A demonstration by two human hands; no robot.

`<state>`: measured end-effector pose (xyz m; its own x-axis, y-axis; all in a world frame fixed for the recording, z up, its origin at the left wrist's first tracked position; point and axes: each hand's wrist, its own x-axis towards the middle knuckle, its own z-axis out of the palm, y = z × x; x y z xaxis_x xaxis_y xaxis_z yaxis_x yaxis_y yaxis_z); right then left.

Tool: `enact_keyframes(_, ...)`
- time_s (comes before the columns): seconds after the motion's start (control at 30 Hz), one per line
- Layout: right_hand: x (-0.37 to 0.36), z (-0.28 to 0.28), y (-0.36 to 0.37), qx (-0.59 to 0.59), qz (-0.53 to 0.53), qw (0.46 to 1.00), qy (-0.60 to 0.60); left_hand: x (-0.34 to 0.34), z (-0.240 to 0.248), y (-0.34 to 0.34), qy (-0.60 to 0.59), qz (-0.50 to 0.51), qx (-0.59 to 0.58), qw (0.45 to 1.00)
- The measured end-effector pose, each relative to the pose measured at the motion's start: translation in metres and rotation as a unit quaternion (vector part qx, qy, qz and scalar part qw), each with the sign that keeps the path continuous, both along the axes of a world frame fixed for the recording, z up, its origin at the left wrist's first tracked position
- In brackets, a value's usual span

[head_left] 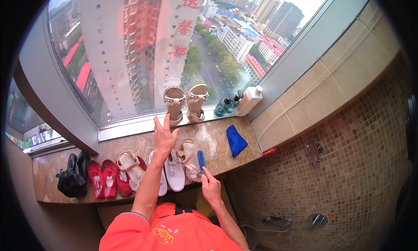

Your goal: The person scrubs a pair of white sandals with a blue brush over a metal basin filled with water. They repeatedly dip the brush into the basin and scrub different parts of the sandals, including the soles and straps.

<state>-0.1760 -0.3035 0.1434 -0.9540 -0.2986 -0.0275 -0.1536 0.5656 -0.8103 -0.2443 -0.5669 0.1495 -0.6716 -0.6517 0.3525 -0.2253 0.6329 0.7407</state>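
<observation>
My left hand [163,137] reaches to the window sill, fingers spread, its fingertips at the lower end of a beige sandal [175,104]. That sandal and a second beige sandal [196,102] stand upright, leaning on the glass. My right hand [211,188] is closed on the handle of a blue-bristled brush [201,158]. Close beside the brush, a pale strappy sandal [188,157] lies on the stone ledge. White shoes [175,176] are left of it, one partly hidden by my left forearm. Another pale sandal [129,162] rests left of that forearm.
Red shoes [109,179] and a black bag-like item [72,178] sit on the ledge's left part. At right lies a folded blue cloth [236,141]. Teal pump bottles [223,106] and a white bottle [250,101] stand by the window corner. A mosaic wall [344,164] carries shower fittings.
</observation>
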Motion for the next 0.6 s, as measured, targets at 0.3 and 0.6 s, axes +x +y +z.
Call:
enact_keyframes(0.3, 0.011, -0.009, -0.013, -0.019, -0.069, 0.993, 0.096, -0.038, -0.035, -0.024, -0.011, -0.055, 0.081, 0.995)
enact_keyframes(0.6, 0.026, -0.011, -0.020, -0.095, -0.109, 0.984, 0.103, -0.034, -0.012, -0.027, 0.079, -0.024, 0.204, 0.976)
